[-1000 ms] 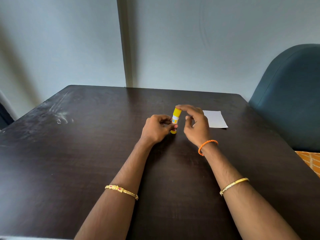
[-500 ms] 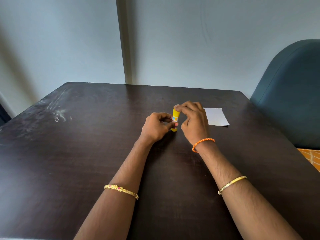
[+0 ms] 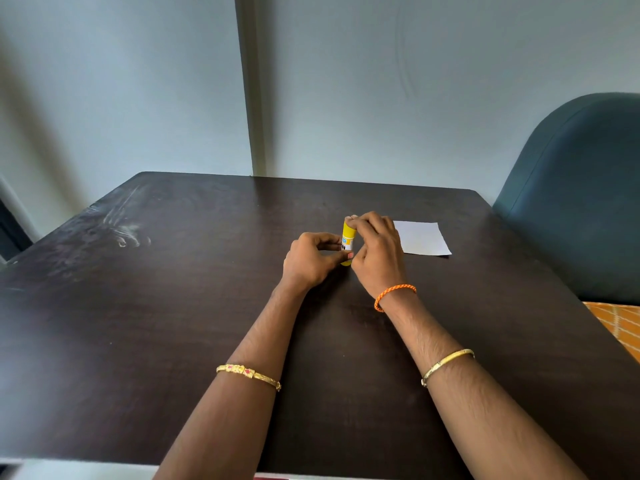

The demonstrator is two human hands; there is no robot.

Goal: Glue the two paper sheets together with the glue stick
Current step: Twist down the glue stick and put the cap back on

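Between two hands (image 3: 313, 258) (image 3: 377, 252), one glue stick (image 3: 347, 237)

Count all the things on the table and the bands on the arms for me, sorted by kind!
Glue stick: 1, held upright by the left hand and right hand
Paper: 1 white patch visible; can't tell if it's two stacked sheets
Gold bangles: 2
Orange cord bracelet: 1
Total: 5
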